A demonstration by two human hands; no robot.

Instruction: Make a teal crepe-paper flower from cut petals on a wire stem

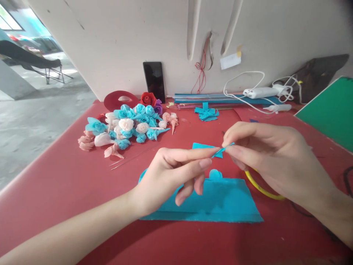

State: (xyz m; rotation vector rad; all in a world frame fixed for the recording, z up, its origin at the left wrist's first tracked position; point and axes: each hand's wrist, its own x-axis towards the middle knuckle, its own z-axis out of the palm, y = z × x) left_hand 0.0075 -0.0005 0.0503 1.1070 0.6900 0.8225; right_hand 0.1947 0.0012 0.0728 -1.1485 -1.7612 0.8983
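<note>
Between my two hands stretches a thin, twisted strip of blue crepe paper (pixel 221 151). My left hand (pixel 176 171) pinches its left end between thumb and forefinger. At the other end, the thumb and fingertips of my right hand (pixel 256 149) are closed on it. Just behind the strip lies a small blue paper rectangle (pixel 202 146) on the red table. Below my hands is a wide blue crepe paper sheet (pixel 209 202), partly covered by my left hand. A small rounded blue paper piece (pixel 215 174) sits at its upper edge.
Many blue, white and pink paper flowers (pixel 127 125) are heaped at the left, with thin wires (pixel 132 158) before them. Cut blue strips (pixel 206 112) lie further back. A phone (pixel 154 81) leans on the wall. White cables (pixel 259 92), a yellow ring (pixel 261 189) and a green board (pixel 331 114) are right.
</note>
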